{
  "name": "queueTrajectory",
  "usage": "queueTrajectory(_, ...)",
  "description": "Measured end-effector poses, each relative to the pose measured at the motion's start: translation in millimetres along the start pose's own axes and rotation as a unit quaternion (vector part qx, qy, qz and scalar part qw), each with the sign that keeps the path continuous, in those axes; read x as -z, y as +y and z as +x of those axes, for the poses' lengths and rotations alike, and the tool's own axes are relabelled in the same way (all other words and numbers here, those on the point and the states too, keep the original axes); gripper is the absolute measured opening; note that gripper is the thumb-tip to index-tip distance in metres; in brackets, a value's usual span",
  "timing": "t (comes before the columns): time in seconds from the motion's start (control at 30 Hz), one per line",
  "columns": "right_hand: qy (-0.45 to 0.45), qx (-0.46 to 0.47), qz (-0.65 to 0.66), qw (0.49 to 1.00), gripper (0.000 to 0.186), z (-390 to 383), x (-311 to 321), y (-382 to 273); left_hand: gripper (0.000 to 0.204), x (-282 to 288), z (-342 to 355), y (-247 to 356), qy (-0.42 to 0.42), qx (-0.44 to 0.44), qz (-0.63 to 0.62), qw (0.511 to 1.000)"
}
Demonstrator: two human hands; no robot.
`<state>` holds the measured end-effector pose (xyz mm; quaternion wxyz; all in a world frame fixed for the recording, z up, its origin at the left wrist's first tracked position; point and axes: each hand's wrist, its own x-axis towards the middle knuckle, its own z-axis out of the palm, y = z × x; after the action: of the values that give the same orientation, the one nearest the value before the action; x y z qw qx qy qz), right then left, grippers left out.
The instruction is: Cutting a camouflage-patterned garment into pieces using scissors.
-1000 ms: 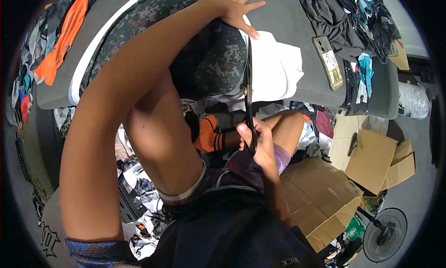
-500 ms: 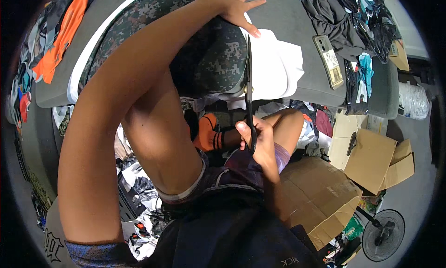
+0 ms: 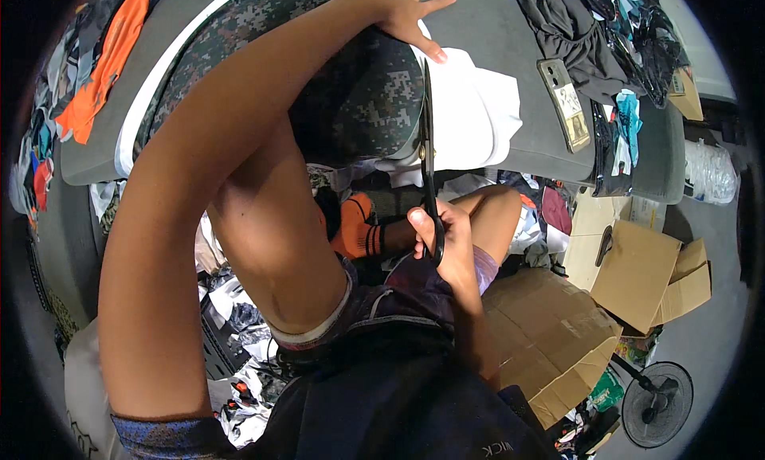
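Note:
With its fingers wrapped round the black handles, my right hand (image 3: 450,235) holds a pair of scissors (image 3: 428,157). Their blades point away from me along the edge of a camouflage-print fabric piece (image 3: 374,113). White fabric (image 3: 470,113) lies under that piece and sticks out to its right. At the far side, my left hand (image 3: 410,18) lies flat with fingers spread, over the border of the camouflage and white fabric. Its thumb tip rests on the white fabric close to the scissor tips. Whether the blades are fully closed is hard to make out.
The fabric lies on a grey couch seat (image 3: 550,169). To the right are a phone (image 3: 563,105) and dark shorts (image 3: 558,34). Cardboard boxes (image 3: 550,324) and a fan (image 3: 657,404) stand at lower right. Fabric scraps (image 3: 247,324) cover the floor beside my legs.
My right hand and the scissor handles have shifted very slightly to the right. My left hand and the fabric look unmoved.

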<state>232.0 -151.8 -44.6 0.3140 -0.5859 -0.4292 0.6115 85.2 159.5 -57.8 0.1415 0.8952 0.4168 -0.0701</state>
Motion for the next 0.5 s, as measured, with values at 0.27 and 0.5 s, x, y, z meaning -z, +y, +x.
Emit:
queueTrajectory(0.27, 0.003, -0.014, 0.011, 1.000, 0.031, -1.0, 1.7, -5.0, 0.114, 3.9, -3.0, 3.5, -0.011, 0.005, -0.015, 1.000)
queueTrajectory(0.5, 0.000, -0.009, -0.004, 1.000, 0.031, -1.7, 3.0, -5.4, 0.114, 0.0, -1.2, 0.1, -0.006, 0.003, -0.016, 1.000)
